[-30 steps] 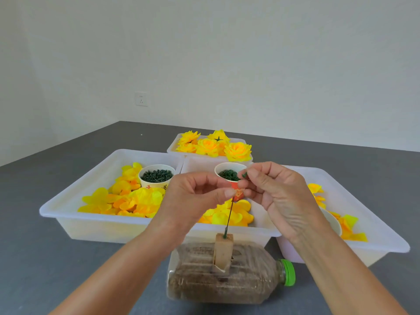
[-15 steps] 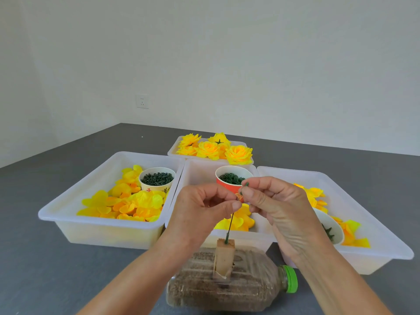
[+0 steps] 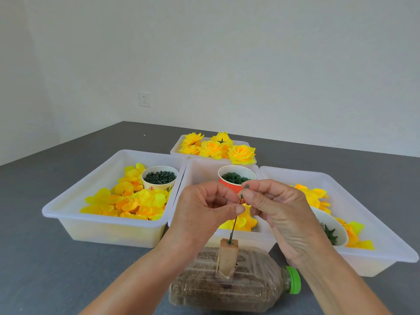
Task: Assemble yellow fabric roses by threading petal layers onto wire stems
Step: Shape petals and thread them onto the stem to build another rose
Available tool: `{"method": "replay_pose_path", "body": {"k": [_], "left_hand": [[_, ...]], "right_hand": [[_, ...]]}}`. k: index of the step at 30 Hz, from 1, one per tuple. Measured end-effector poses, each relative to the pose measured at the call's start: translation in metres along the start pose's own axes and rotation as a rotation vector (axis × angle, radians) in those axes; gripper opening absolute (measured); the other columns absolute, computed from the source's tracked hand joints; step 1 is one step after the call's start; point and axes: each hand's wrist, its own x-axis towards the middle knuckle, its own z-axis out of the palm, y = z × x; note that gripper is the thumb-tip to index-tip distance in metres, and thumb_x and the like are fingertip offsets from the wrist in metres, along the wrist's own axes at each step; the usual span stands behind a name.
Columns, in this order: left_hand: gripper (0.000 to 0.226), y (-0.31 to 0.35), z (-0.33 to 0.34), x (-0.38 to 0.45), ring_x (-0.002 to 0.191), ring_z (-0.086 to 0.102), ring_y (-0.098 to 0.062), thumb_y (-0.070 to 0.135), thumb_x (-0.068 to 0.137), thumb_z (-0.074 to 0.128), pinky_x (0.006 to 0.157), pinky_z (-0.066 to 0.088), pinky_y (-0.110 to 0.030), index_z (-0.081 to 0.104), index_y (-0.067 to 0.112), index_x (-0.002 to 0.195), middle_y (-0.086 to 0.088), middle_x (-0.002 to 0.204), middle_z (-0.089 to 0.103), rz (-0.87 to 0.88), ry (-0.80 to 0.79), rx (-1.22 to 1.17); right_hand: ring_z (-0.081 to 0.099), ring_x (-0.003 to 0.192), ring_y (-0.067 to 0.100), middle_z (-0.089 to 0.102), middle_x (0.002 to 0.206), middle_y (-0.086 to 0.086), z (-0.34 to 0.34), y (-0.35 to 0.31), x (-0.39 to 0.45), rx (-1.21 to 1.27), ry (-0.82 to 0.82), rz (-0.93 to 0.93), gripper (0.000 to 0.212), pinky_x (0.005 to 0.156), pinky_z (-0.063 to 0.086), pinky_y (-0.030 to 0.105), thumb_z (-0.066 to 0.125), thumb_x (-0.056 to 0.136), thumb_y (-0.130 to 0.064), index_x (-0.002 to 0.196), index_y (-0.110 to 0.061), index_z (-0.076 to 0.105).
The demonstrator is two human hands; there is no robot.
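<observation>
Fingers [image 3: 237,209] of the left hand [image 3: 202,214] pinch the wire stem [image 3: 235,221] rising from a block [image 3: 228,255] at lower centre; the right hand [image 3: 277,212] pinches its green tip. Petal layers [image 3: 127,201] fill the left tray [image 3: 109,226] behind.

Upper stem [image 3: 236,220] hidden between both hands' fingertips; what the right hand [image 3: 279,214] pinches at its tip too small to tell. Red cup [image 3: 229,186] lower half behind left hand [image 3: 202,214]. Bottle [image 3: 247,292] base cut by bottom edge. White bowl [image 3: 334,226] partly behind right wrist.
</observation>
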Motion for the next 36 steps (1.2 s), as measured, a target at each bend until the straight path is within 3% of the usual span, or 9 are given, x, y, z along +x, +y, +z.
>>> {"method": "replay_pose_path", "body": {"k": [7, 18, 27, 32, 34, 36], "left_hand": [[0.019, 0.000, 0.000, 0.000, 0.048, 0.054, -0.004, -0.013, 0.068, 0.072, 0.050, 0.044, -0.013, 0.064, 0.005, 0.068, 0.004, 0.052, 0.061, 0.013, -0.001, 0.016], [0.022, -0.004, -0.004, -0.001, 0.055, 0.058, -0.007, -0.014, 0.068, 0.073, 0.055, 0.048, -0.016, 0.064, 0.007, 0.069, 0.000, 0.058, 0.064, -0.008, -0.021, 0.081], [0.031, -0.015, -0.012, -0.007, 0.061, 0.058, -0.009, -0.016, 0.072, 0.066, 0.062, 0.048, -0.018, 0.065, 0.013, 0.081, 0.003, 0.065, 0.067, -0.038, -0.072, 0.231], [0.031, -0.017, -0.014, -0.009, 0.069, 0.056, -0.010, -0.018, 0.074, 0.056, 0.062, 0.045, -0.017, 0.068, 0.010, 0.076, 0.005, 0.069, 0.065, -0.027, -0.064, 0.247], [0.022, -0.016, -0.013, -0.009, 0.069, 0.054, -0.009, -0.011, 0.075, 0.062, 0.061, 0.043, -0.015, 0.069, 0.010, 0.075, 0.006, 0.069, 0.064, -0.035, -0.070, 0.228], [0.011, -0.015, -0.010, -0.009, 0.068, 0.055, -0.009, -0.001, 0.074, 0.071, 0.062, 0.044, -0.017, 0.070, 0.010, 0.073, 0.004, 0.070, 0.065, -0.039, -0.084, 0.198]], "right_hand": [[0.060, 0.064, 0.010, 0.073, 0.076, 0.001, 0.000, 0.003, 0.001, 0.042, -0.002, 0.062, 0.030, 0.057, 0.050, 0.020, 0.077, 0.046, -0.031, 0.074, -0.019, 0.078], [0.065, 0.064, 0.006, 0.073, 0.071, 0.001, -0.002, 0.004, -0.001, -0.075, -0.043, -0.101, 0.012, 0.059, 0.050, 0.015, 0.075, 0.056, -0.013, 0.068, -0.016, 0.075], [0.062, 0.066, 0.005, 0.072, 0.070, -0.001, -0.005, 0.024, -0.009, -0.194, -0.072, -0.080, 0.018, 0.065, 0.053, 0.019, 0.077, 0.050, -0.030, 0.068, -0.027, 0.075], [0.061, 0.067, 0.006, 0.072, 0.071, -0.002, -0.006, 0.033, -0.012, -0.288, -0.092, -0.037, 0.020, 0.068, 0.052, 0.023, 0.079, 0.063, -0.009, 0.066, -0.029, 0.076], [0.060, 0.067, 0.008, 0.072, 0.072, -0.001, -0.005, 0.035, -0.015, -0.311, -0.090, -0.026, 0.010, 0.069, 0.050, 0.026, 0.079, 0.060, -0.023, 0.067, -0.029, 0.076], [0.058, 0.064, 0.004, 0.072, 0.071, -0.002, -0.005, 0.036, -0.017, -0.337, -0.101, -0.035, 0.014, 0.065, 0.049, 0.022, 0.075, 0.057, -0.037, 0.070, -0.030, 0.076]]}}
